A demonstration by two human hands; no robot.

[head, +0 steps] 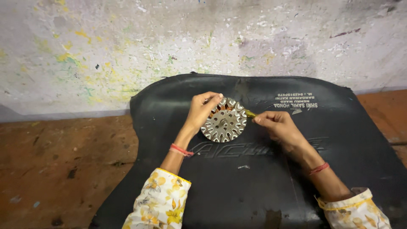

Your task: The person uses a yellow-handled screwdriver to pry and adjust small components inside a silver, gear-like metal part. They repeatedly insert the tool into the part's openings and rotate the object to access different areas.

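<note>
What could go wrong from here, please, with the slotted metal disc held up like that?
1. The left hand grips the stator disc only at its upper edge, so it may pivot or slip onto the black mat.
2. The right hand pushes a thin yellow strip into the rim; it could buckle, or fingers could scrape on the teeth.

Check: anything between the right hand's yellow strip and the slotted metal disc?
Nothing visible. The right hand pinches the yellow strip, whose tip already meets the rim of the slotted metal disc. The left hand grips the disc's opposite, upper-left edge on the black mat.
</note>
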